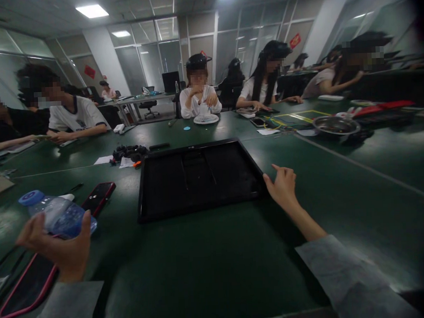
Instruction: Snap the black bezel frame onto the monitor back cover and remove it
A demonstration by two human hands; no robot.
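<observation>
A black flat-screen monitor (pixel 199 183) lies flat on the green table, a raised rim around its dark face. Beside its right edge is my right hand (pixel 285 188), with thumb and index finger apart and the other fingers partly curled. The thumb tip is at the rim; whether it touches I cannot tell. At the left, my left hand (pixel 63 252) has its thumb and fingers spread wide in front of a clear bottle (pixel 65 214) with a blue cap. The bottle lies on its side, partly hidden by that hand, which does not close around it.
Two red-edged phones (pixel 98 197) (pixel 29 286) lie at the left. Behind the monitor is a heap of small black parts (pixel 130 153). A white fan (pixel 206 118) stands across the table, and a metal bowl (pixel 337 125) at the right. Several people sit around.
</observation>
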